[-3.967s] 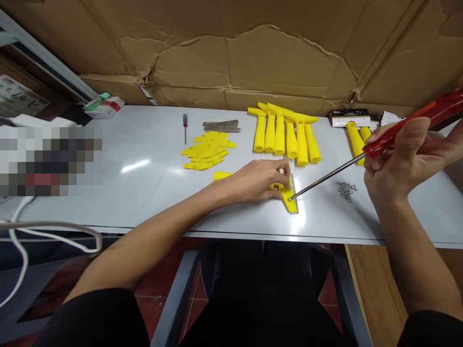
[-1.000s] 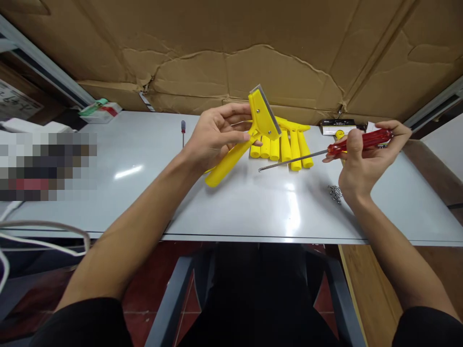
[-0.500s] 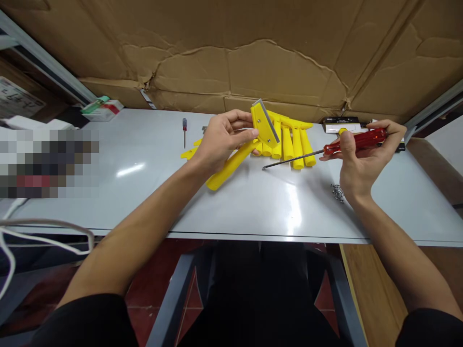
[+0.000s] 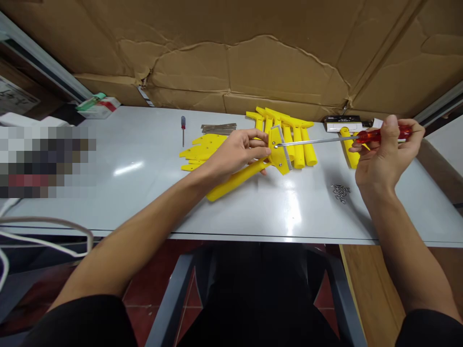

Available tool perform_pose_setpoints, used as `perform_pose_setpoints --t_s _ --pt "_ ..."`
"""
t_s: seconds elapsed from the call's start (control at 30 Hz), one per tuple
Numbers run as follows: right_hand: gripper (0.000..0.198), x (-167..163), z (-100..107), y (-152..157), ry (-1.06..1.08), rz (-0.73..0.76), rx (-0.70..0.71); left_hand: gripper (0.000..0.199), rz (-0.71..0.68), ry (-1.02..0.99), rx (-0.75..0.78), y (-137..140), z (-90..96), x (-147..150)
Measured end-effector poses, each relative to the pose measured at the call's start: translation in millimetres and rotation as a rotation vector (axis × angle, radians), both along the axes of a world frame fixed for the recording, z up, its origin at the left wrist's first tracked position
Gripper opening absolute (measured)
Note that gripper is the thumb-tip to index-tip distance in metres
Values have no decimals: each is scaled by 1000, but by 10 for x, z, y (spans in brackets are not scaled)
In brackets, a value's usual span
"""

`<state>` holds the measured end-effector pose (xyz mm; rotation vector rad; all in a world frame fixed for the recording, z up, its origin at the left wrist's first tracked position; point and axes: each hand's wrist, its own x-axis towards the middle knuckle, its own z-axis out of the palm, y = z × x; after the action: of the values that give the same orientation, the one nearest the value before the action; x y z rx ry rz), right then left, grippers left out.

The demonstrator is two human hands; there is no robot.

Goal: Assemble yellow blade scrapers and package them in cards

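The screwdriver (image 4: 365,137), apart from the scraper (image 4: 280,153) half a second earlier, had reached its upper screw (image 4: 274,142) or just beside, so tightening seemed likely. The left hand (image 4: 238,152) grasped the scraper above the counter (image 4: 144,178), back from its near edge; the right hand (image 4: 385,152) gripped the screwdriver.

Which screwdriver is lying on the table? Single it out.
The small screwdriver with the grey-and-red handle, left of the metal blades; the longer red-handled screwdriver is in the right hand.
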<state>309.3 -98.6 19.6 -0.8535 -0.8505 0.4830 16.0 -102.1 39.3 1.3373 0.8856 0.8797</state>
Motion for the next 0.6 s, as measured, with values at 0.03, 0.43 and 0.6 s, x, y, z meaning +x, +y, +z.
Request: perform_pose_setpoints --t_s 0.03,0.43,0.6 --pt "56 8 -10 8 5 4 -7 24 -6 -3 -13 -11 -6 10" --pt "55 -3 0 12 24 -6 -6 30 -19 -78 -137 -59 -66 53" --pt "58 16 -4 13 31 -11 -19 32 30 -95 -186 -39 -57 70"
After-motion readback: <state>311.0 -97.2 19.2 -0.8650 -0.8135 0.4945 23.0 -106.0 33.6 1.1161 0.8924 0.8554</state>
